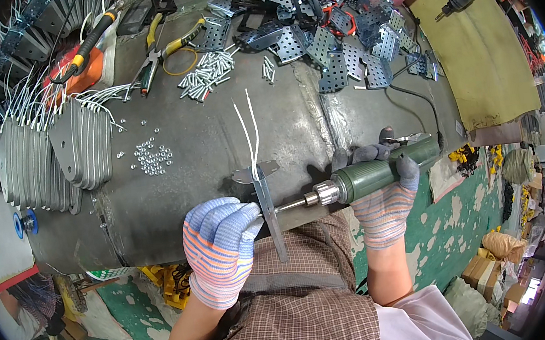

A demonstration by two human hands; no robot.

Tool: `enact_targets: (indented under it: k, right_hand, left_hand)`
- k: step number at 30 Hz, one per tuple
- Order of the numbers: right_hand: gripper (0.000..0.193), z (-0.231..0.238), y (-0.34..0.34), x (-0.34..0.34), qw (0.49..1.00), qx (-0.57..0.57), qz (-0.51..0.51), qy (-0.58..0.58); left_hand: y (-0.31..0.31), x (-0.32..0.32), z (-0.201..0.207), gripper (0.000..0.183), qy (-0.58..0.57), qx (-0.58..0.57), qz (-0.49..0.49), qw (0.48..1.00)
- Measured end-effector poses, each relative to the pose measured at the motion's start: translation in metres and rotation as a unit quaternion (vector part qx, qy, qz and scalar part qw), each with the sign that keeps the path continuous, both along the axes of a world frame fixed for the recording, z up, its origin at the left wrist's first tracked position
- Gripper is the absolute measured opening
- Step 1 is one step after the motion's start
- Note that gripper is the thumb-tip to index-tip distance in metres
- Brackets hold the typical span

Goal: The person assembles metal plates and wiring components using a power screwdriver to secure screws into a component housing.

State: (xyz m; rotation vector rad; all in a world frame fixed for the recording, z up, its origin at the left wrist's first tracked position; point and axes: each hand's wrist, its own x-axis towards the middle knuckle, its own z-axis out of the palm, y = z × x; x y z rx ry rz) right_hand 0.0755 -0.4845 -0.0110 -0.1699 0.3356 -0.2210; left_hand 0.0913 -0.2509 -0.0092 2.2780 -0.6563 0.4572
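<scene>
My left hand (221, 252), in a striped knit glove, pinches a narrow grey metal plate (269, 220) seen nearly edge-on. Two white wires (249, 136) rise from the plate's upper end, beside a flat dark crosspiece (244, 175). My right hand (387, 214), gloved with grey fingertips, is wrapped round a green electric screwdriver (376, 172) lying sideways. The screwdriver's bit points left and meets the plate close to my left fingertips. Those fingertips hide whatever is at the contact point.
Loose nuts (153, 157) and a pile of screws (203, 76) lie on the dark metal bench. Grey plates with white wires (36, 161) stand stacked left. Perforated brackets (334, 64) are heaped at the far right. Pliers (153, 60) lie behind; a cord (421, 96) runs from the screwdriver.
</scene>
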Motion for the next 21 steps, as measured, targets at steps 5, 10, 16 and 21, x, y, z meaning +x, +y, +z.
enact_targets:
  k: [5, 10, 16, 21]
  right_hand:
    - [0.046, 0.005, 0.002, 0.001, 1.000, -0.023, -0.016, -0.005]
    - [0.051, 0.003, -0.001, 0.002, 1.000, -0.017, 0.002, -0.004]
    - [0.054, -0.006, -0.005, -0.001, 0.999, 0.035, 0.009, -0.008]
    - [0.053, -0.006, -0.005, -0.001, 0.999, 0.035, -0.001, 0.005]
  left_hand:
    - [-0.001, 0.000, -0.002, 0.028, 0.026, -0.009, 0.002, 1.000]
    - [-0.005, -0.003, -0.005, 0.025, 0.064, -0.064, -0.001, 0.996]
    - [-0.007, 0.002, -0.008, 0.024, 0.084, -0.099, -0.028, 0.991]
    - [-0.011, 0.010, -0.008, 0.022, 0.020, -0.004, -0.055, 0.998]
